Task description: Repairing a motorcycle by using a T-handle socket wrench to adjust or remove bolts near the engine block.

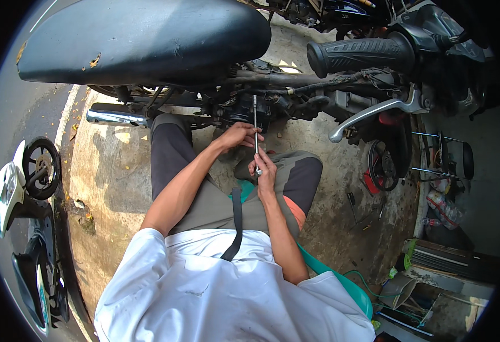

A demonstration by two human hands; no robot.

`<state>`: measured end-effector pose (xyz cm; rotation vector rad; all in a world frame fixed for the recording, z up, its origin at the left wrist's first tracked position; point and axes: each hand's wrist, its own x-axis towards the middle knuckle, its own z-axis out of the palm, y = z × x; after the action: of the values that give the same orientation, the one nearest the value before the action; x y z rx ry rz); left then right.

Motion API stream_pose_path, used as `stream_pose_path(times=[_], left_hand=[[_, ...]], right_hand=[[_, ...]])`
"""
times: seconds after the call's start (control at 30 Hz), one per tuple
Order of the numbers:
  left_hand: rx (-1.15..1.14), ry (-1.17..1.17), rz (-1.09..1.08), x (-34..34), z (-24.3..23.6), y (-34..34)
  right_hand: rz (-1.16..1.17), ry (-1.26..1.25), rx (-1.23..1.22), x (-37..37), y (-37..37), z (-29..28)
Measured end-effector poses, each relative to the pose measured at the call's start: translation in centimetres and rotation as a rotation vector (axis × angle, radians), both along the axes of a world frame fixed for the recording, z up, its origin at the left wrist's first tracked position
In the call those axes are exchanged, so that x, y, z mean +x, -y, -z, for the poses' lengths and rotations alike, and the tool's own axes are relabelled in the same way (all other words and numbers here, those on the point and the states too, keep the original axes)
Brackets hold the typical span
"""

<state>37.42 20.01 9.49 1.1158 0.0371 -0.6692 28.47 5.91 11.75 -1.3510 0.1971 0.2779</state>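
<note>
Surface: stained, cracked concrete floor (113,171) beside a strip of asphalt road (22,119) with a white painted line. Setting: open-air repair spot.

Item 1: motorcycle, black seat (147,40) across the top of the view, chrome exhaust pipe (116,118) below it, ribbed handlebar grip (361,54) and silver brake lever (375,114) at upper right.

Item 2: long metal tool shaft (255,128), near upright, its upper end set into the dark engine block (244,108), its lower end reaching down between the two hands.

Item 3: left hand (238,135), fingers curled together around the middle of the shaft, just below the engine.

Item 4: right hand (266,171), fingers clamped on the lower end of the shaft, directly under the left hand and near touching it.

Item 5: green plastic stool (341,282), under the seated person.

Item 6: small hand tools (355,208) scattered on the floor at right, well apart from the hands.

Item 7: second motorcycle (27,188), white bodywork, parked at the left edge.
</note>
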Motion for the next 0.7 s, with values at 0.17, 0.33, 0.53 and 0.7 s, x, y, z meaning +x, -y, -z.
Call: stream_pose_path(times=[0.17, 0.33, 0.53, 0.7], left_hand=[[-0.126, 0.038, -0.014, -0.5, -0.8, 0.0], [-0.044, 0.093, -0.006, 0.0, 1.1, 1.1], [-0.075, 0.055, 0.042, 0.6, 0.2, 2.3], [0.059, 0.166, 0.014, 1.4, 0.8, 3.4]], right_hand=[[0.005, -0.027, 0.102, -0.1, 0.0, -0.5], [0.031, -0.136, 0.285, -0.2, 0.4, -0.7], [0.071, -0.179, 0.436, 0.5, 1.6, -1.3], [0.087, -0.208, 0.466, 1.3, 2.1, -1.7]])
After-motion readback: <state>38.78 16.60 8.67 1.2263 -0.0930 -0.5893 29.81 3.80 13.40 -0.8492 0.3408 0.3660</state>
